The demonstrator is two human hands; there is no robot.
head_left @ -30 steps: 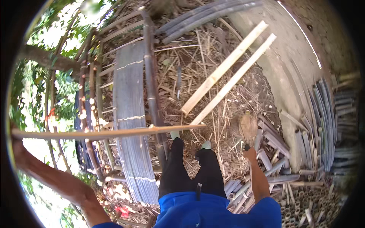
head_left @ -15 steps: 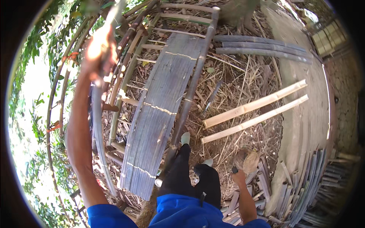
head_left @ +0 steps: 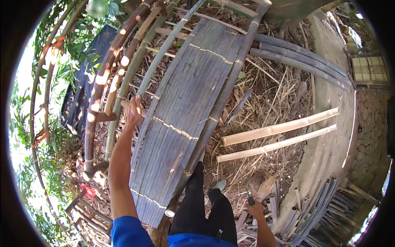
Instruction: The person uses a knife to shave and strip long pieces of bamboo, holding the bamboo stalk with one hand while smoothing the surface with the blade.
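Observation:
My left hand is closed round the near end of a long greenish bamboo strip. This strip stretches away past the left edge of a platform of grey bamboo slats, tied across with pale lashings. Down at the lower right, my right hand grips a dark tool handle. What the handle belongs to is hard to make out. A tan, stump-like lump is just beyond that hand.
Round bamboo poles frame the slats. Two pale split bamboo pieces lie on the littered ground at right, with several grey lengths farther off. Cut bamboo is piled at lower right. Foliage fills the left side.
My left hand has come down from the upper left toward the slats, bringing the bamboo strip alongside them. The view has shifted a little. My right hand still holds the handle.

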